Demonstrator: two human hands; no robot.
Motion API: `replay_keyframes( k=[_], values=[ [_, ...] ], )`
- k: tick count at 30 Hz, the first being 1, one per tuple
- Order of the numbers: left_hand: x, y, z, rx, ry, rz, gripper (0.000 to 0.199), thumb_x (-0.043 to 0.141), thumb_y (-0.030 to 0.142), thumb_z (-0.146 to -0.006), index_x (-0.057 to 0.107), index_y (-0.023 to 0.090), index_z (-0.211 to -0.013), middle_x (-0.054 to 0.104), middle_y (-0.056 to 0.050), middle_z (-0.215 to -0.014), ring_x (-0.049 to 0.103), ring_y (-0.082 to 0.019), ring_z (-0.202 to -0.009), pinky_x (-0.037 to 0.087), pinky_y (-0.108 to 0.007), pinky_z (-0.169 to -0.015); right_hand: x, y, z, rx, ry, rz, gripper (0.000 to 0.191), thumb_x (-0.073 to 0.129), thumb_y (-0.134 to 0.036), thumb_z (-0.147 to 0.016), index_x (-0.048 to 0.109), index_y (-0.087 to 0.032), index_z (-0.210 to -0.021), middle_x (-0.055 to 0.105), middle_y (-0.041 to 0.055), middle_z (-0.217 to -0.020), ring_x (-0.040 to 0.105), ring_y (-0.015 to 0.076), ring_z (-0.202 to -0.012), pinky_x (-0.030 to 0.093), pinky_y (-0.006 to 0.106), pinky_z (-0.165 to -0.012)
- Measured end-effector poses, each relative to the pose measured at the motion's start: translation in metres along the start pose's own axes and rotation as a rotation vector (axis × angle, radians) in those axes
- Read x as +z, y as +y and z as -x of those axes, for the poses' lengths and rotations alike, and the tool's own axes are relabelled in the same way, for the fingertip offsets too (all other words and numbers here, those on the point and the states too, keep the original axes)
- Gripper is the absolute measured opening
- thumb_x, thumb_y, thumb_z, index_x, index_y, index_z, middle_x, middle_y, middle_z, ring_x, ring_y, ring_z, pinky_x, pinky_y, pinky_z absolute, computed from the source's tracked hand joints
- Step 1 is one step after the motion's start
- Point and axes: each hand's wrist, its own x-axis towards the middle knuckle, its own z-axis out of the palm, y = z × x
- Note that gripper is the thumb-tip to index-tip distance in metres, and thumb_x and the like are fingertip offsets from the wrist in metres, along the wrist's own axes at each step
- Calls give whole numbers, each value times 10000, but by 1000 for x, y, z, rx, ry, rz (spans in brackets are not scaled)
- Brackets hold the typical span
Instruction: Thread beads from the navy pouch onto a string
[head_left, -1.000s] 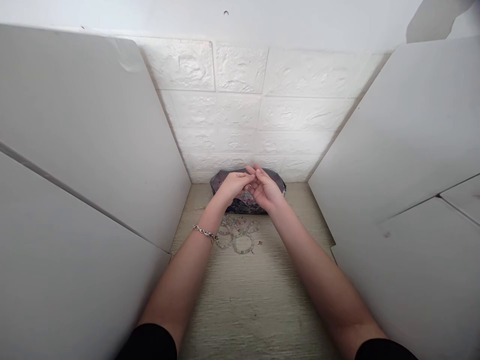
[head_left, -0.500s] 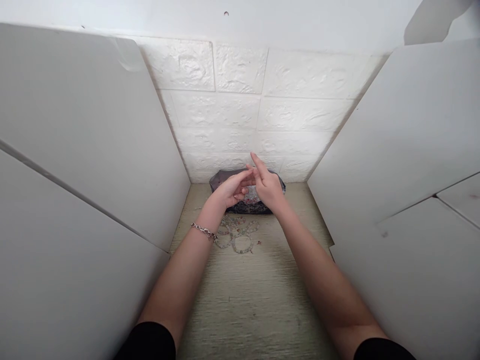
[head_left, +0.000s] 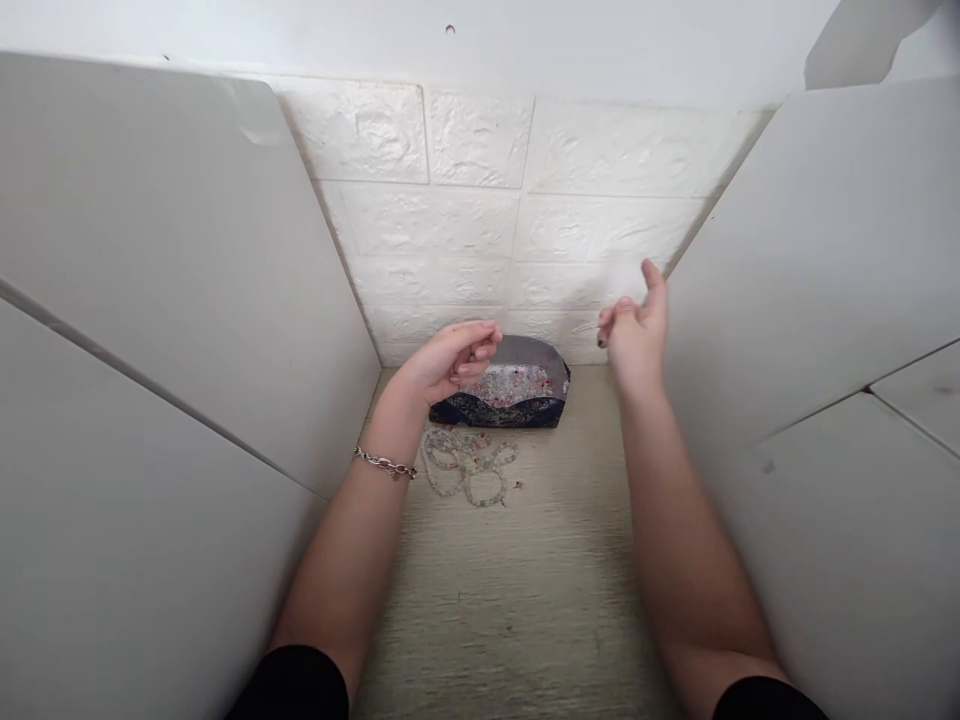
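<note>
My left hand (head_left: 459,358) is raised in front of the left part of a dark patterned box (head_left: 499,412), thumb and fingers pinched together. Whatever lies in that pinch is too small to make out. Small pink, white and clear beads (head_left: 517,385) fill the box, part of which my left hand hides. Well to the right, my right hand (head_left: 637,340) is up near the wall with one finger pointing upward and the others curled in a pinch. What it grips, if anything, cannot be seen. Strung bead bracelets (head_left: 486,487) lie in a loose heap before the box.
A tiny reddish piece (head_left: 518,485) lies right of the bracelets on the pale wood-grain surface (head_left: 510,600). White panels rise on the left (head_left: 187,250) and right (head_left: 810,280). Behind the box stands a white embossed brick-pattern wall (head_left: 465,220).
My hands were close together over the box and are now far apart. My right hand has swung right and up; my left has shifted slightly left, uncovering more of the box.
</note>
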Motion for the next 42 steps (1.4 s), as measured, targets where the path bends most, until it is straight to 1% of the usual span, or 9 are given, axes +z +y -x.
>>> replay_keyframes(
  k=[5, 8, 11, 15, 21, 26, 31, 35, 42],
  values=[
    [7, 21, 18, 94, 106, 9, 151, 503, 281, -741, 504, 140, -687, 328, 71, -465, 260, 10, -309, 174, -117, -284, -23, 2, -17, 413, 146, -588, 275, 327, -32, -753, 405, -224, -934, 317, -97, -487, 317, 25, -336, 327, 127, -371],
    [14, 31, 28, 145, 198, -2, 162, 493, 297, -752, 538, 141, -760, 354, 67, -465, 270, 12, -303, 198, -119, -287, -27, 8, -22, 543, 185, -772, 252, 288, 35, -741, 415, -181, -759, 379, -87, -495, 388, 7, -360, 398, 108, -420],
    [21, 41, 37, 189, 236, -12, 229, 430, 305, -787, 559, 152, -899, 421, 50, -507, 323, 7, -327, 245, -122, -317, -26, 18, -26, 530, 177, -735, 246, 293, 20, -771, 427, -178, -716, 515, -60, -607, 522, 8, -505, 466, 109, -522],
    [29, 48, 46, 230, 127, -6, 288, 384, 277, -801, 553, 160, -1002, 515, 20, -621, 437, -18, -435, 356, -142, -425, -23, 28, -26, 510, 165, -684, 233, 283, -20, -805, 432, -185, -735, 586, -31, -753, 582, 17, -664, 493, 122, -587],
    [38, 48, 48, 282, 234, -108, 348, 304, 268, -824, 537, 142, -1049, 556, -5, -647, 553, -79, -621, 439, -209, -620, -22, 30, -24, 568, 216, -681, 214, 272, -34, -810, 412, -184, -751, 595, -24, -756, 589, 21, -688, 500, 132, -595],
    [36, 46, 47, 306, 117, -119, 300, 359, 223, -800, 570, 152, -1002, 563, -2, -645, 562, -99, -704, 430, -248, -726, -23, 28, -24, 614, 270, -714, 194, 284, -57, -809, 423, -187, -769, 594, -35, -740, 584, 25, -666, 497, 145, -580],
    [31, 44, 47, 256, 153, -343, 215, 477, 212, -743, 615, 133, -888, 445, 35, -461, 479, -65, -511, 432, -222, -653, -19, 18, -21, 528, 252, -637, 170, 315, -116, -802, 461, -200, -782, 559, -48, -654, 531, 40, -507, 484, 172, -517],
    [35, 45, 48, 75, 225, -585, 122, 519, 158, -699, 630, 138, -747, 523, 1, -527, 534, -107, -614, 426, -200, -603, -18, -3, -15, 326, 143, -573, 160, 332, -157, -810, 474, -229, -824, 549, -57, -658, 482, 28, -439, 461, 171, -503],
    [79, 49, 83, 154, 166, -993, 151, 543, 203, -679, 652, 230, -780, 616, -3, -759, 530, -161, -719, 413, -214, -577, -17, -44, 2, 9, 29, -390, 130, 346, -227, -827, 463, -231, -882, 504, -61, -648, 530, 36, -543, 459, 178, -571]
  ],
)
